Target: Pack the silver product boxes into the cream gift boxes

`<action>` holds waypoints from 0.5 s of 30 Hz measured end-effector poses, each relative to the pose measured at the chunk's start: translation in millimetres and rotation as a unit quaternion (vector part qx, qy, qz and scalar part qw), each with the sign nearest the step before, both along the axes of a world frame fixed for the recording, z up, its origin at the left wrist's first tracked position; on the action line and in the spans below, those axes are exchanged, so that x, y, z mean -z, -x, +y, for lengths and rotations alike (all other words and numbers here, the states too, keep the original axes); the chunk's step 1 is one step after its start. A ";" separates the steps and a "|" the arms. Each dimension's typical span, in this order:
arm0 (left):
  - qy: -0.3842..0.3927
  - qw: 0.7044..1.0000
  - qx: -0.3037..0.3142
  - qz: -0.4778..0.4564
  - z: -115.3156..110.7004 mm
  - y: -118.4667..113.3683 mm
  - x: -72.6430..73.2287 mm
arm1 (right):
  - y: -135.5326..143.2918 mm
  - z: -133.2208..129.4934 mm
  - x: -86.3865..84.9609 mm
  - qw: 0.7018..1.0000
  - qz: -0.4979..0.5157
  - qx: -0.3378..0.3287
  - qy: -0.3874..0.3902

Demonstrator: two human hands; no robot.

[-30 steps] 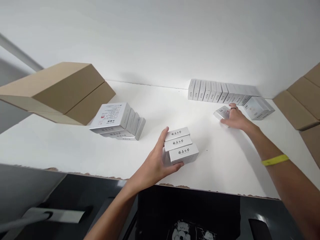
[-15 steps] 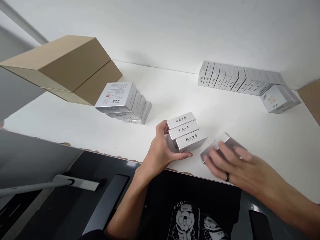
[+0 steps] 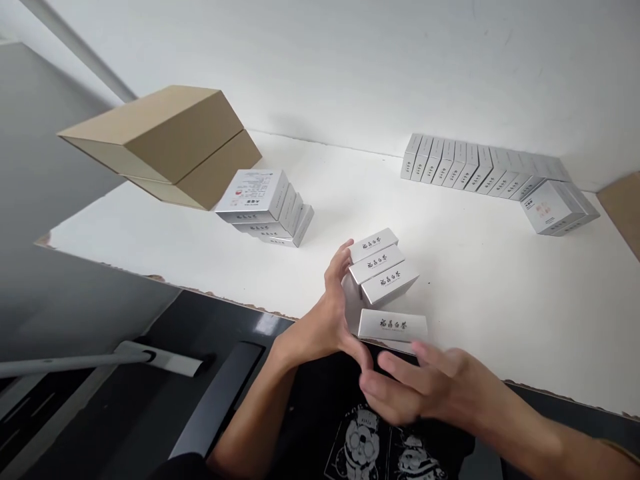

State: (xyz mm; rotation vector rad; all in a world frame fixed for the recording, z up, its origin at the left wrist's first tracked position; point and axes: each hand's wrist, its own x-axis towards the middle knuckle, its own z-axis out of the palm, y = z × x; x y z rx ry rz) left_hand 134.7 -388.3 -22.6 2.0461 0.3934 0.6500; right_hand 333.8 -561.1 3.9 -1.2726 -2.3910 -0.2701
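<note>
Three small silvery-white boxes with black lettering stand in a slightly stepped row; the middle box (image 3: 377, 263) lies between its two neighbours. A fourth box (image 3: 393, 325) is at the table's front edge, with a gap between it and the row. My left hand (image 3: 333, 317) is spread along the left side of these boxes, fingertips by the far box, thumb low by the fourth box. Below and right of the fourth box is my right hand (image 3: 430, 383), somewhat blurred, fingers apart, one fingertip at the box's lower right corner.
A stack of similar boxes (image 3: 253, 193) stands left, beside a large brown carton (image 3: 175, 143). Along the wall runs a line of upright boxes (image 3: 450, 163), with two more boxes (image 3: 553, 210) before its right end. Brown cardboard (image 3: 623, 207) shows at the right. The white table (image 3: 280, 287) has a chipped front edge.
My right hand has brought the fourth box left and set it near the row, turning its lettering upward. My left thumb has moved off the row's near box. The view has shifted slightly.
</note>
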 end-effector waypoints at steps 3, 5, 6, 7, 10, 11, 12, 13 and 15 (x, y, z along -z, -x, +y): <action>-0.006 1.000 -0.014 0.011 -1.2 -3.2 2.8 | -1.9 -22.1 4.5 0.992 -0.032 0.052 -0.107; 0.005 1.000 -0.022 0.007 -3.5 -6.7 4.5 | -8.1 -27.3 7.4 0.988 0.050 0.116 -0.086; 0.013 1.000 -0.022 0.004 -4.7 -8.4 5.1 | -11.8 -26.8 7.7 0.983 0.102 0.140 -0.064; 0.018 1.000 -0.022 0.001 -5.8 -10.0 5.7 | -15.5 -24.3 7.2 0.976 0.148 0.157 -0.034; 0.003 1.000 -0.020 -0.004 -6.8 -12.5 6.7 | -25.3 -8.6 1.9 0.958 0.209 0.173 0.089; -0.012 1.000 -0.022 -0.004 -6.2 -12.7 6.9 | -28.2 -2.1 0.0 0.955 0.210 0.176 0.116; -0.031 0.999 -0.026 -0.004 -5.3 -12.7 6.9 | -31.1 4.5 -1.6 0.951 0.212 0.180 0.135; -0.049 0.998 -0.029 -0.004 -4.2 -12.7 6.8 | -34.0 10.7 -2.5 0.946 0.223 0.183 0.148; -0.074 0.997 -0.020 -0.005 -1.6 -13.1 5.7 | -40.0 21.2 -3.0 0.929 0.265 0.181 0.182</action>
